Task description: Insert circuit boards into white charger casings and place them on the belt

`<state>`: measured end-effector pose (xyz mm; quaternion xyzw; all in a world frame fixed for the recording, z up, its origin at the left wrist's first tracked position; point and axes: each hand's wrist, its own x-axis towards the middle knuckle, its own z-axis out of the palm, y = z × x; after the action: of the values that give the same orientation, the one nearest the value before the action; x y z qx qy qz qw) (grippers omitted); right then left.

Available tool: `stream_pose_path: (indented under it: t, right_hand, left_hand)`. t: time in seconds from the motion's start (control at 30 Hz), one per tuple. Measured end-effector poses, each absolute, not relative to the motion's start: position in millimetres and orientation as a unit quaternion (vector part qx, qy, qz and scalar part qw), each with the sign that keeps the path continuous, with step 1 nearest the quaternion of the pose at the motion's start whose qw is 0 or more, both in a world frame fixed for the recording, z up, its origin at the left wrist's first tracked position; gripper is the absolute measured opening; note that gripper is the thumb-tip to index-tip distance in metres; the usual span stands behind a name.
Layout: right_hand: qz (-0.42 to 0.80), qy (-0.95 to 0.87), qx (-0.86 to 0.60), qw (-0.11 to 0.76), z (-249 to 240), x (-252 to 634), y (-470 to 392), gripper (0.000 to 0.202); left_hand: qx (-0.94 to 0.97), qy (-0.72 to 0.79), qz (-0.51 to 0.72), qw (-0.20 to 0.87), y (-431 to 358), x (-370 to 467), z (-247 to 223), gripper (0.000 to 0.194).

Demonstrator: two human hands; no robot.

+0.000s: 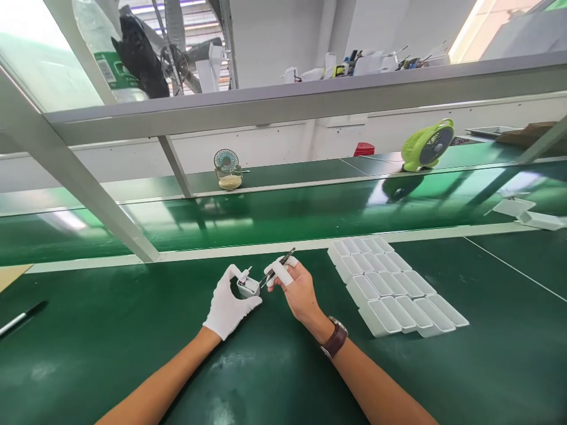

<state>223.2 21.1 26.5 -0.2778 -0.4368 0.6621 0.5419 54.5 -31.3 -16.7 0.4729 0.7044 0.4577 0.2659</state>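
Observation:
My left hand (pixel 229 307), in a white glove, is closed round a small white plastic housing (pixel 250 287) just above the green bench. Small dark parts show in the housing's open top, and a small white piece stands up at its far edge. My right hand (pixel 297 288) has white covers on some fingertips and wears a dark wristwatch. It grips a pair of dark tweezers (pixel 288 256), their tips pointing down at the housing's right side. Whether the tips touch the housing I cannot tell.
Rows of white open plastic cases (pixel 390 286) lie to the right. A pen (pixel 20 319) is at far left. Behind the bench runs a glossy green belt (pixel 274 209), with a metal frame (pixel 283 109) over it. Beyond stand a green fan (pixel 425 144) and a small fan (pixel 228 168).

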Motion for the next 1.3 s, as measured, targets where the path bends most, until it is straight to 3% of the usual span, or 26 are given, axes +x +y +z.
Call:
stream_pose_path:
  t: [0.1,0.23,0.53,0.7,0.83,0.97,1.1,1.3]
  right_hand:
    - [0.668,-0.416,-0.275,0.552,26.0,223.5,22.9,0.038]
    - [0.697,-0.397,-0.257,0.539,33.2,222.8,15.3,0.032]
    - [0.719,-0.491,-0.263,0.416,35.7,213.1,-9.4,0.023]
    - [0.685,-0.543,-0.295,0.385,30.7,209.1,-17.4,0.018]
    - [0.674,-0.57,-0.282,0.376,27.5,209.1,-16.4,0.016]
    - [0.577,-0.661,-0.25,0.41,23.3,210.8,-15.5,0.012]
    - [0.461,-0.739,-0.197,0.45,19.8,209.9,-17.3,0.021]
    - [0.417,-0.763,-0.178,0.461,15.9,206.2,-20.0,0.028]
  left_hand:
    - [0.444,0.688,0.479,0.315,-15.8,75.2,-15.6,0.085]
    - [0.341,0.523,0.609,0.489,-7.3,68.5,-3.8,0.064]
    - [0.117,0.342,0.678,0.64,-31.8,34.2,10.9,0.017]
    - [0.098,0.344,0.672,0.649,-36.7,41.8,10.4,0.019]
    - [-0.017,0.259,0.663,0.702,-40.5,44.3,15.9,0.019]
    - [-0.06,0.215,0.648,0.728,-45.5,46.4,20.8,0.021]
    - [-0.099,0.202,0.64,0.735,-48.4,48.4,21.9,0.021]
    - [-0.121,0.218,0.636,0.73,-49.8,49.9,25.4,0.023]
